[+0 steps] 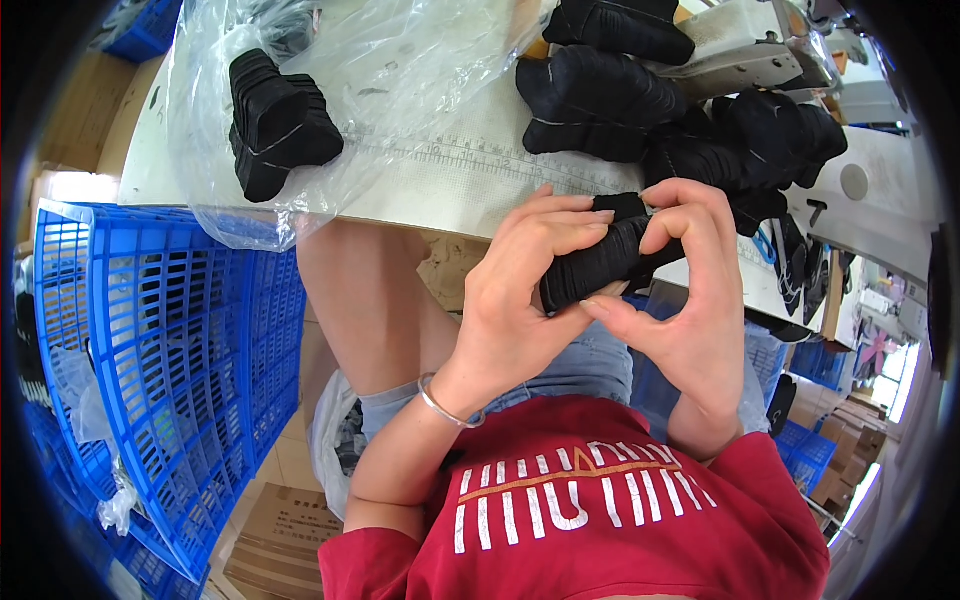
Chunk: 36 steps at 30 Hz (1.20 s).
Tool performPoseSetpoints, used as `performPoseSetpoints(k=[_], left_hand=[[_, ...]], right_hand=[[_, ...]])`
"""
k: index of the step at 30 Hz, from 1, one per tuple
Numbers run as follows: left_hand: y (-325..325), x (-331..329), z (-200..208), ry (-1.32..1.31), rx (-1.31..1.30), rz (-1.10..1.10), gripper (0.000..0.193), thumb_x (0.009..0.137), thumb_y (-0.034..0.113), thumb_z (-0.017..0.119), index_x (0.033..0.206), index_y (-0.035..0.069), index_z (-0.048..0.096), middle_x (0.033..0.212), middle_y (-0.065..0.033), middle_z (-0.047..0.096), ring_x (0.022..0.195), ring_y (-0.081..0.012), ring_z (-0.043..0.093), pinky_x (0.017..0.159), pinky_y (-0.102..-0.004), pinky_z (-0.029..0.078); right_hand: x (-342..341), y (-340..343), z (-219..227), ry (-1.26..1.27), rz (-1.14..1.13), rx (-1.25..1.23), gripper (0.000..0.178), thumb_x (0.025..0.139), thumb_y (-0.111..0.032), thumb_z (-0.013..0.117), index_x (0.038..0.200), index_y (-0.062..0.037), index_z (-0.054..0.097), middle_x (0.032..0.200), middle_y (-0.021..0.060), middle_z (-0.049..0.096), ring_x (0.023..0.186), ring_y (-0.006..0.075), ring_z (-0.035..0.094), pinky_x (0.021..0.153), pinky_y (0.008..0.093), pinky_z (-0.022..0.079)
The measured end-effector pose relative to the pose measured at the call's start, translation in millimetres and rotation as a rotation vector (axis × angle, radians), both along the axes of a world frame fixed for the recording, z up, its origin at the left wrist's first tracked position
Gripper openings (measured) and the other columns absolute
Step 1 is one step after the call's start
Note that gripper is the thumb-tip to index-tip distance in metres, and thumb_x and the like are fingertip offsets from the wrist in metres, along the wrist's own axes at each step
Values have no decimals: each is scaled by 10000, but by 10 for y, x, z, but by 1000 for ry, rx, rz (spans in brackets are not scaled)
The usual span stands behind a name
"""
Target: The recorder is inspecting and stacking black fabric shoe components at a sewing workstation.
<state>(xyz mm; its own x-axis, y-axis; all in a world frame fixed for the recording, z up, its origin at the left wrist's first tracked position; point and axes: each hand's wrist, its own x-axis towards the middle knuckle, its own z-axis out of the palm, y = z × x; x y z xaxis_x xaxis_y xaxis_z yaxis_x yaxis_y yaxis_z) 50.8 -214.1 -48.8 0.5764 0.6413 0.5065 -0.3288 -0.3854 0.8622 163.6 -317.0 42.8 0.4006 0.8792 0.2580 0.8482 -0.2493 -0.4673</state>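
Observation:
Both my hands hold a thick bundle of stacked black fabric pieces [592, 268] over my lap, just off the near edge of the worktable [440, 212]. My left hand [520, 275] is wrapped round the left side of the bundle, fingers over its top and thumb underneath. With curled fingers my right hand [705, 290] grips the right end, its thumb reaching below the bundle. More black fabric bundles [600, 100] lie on the table beyond my hands. Another bundle of black pieces [280, 125] sits at the far left on a clear plastic bag [400, 85].
A metal machine part [745, 50] stands at the back right of the table. A printed ruler scale [470, 155] runs along the tabletop. To my left is a large blue plastic crate [190, 370]; a cardboard box [280, 545] lies on the floor.

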Motion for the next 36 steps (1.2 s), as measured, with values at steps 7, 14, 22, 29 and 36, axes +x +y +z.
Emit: performPoseSetpoints(k=[7,14,22,29,36], left_hand=[[-14,8,-7,-18,2,11,444,675,11,833,1077,32,647,1116,-111,702,1120,-344,651,1052,-519,463],[-31,15,-35,-24,-3,25,458,666,15,844,1079,30,647,1105,-112,700,1117,-341,651,1047,-506,468],[4,35,-40,-57,-42,24,466,653,12,854,1073,29,653,1074,-116,686,1115,-347,650,1039,-500,470],[-43,4,-1,-8,-16,11,471,685,13,854,1109,29,650,1159,-149,693,1173,-340,638,1086,-515,435],[-101,-41,44,100,29,-6,507,686,14,836,1151,23,632,1178,-146,664,1208,-352,593,1094,-502,431]], right_hand=[[-59,-3,17,-6,-47,-27,521,602,-192,912,927,-76,522,1169,123,505,960,271,587,707,365,522],[-80,-19,-6,35,-80,-57,542,600,-215,891,951,-79,500,1194,123,485,980,255,547,759,353,482],[-114,37,-4,83,-135,-75,565,589,-234,872,965,-77,481,1211,125,476,1041,253,519,840,350,464],[-137,16,22,-64,-79,-37,591,577,-237,932,928,-63,489,1202,160,482,974,305,574,706,381,506],[-120,-112,-38,18,-88,-17,564,615,-232,914,984,-78,516,1238,150,483,1011,325,594,720,390,536]])
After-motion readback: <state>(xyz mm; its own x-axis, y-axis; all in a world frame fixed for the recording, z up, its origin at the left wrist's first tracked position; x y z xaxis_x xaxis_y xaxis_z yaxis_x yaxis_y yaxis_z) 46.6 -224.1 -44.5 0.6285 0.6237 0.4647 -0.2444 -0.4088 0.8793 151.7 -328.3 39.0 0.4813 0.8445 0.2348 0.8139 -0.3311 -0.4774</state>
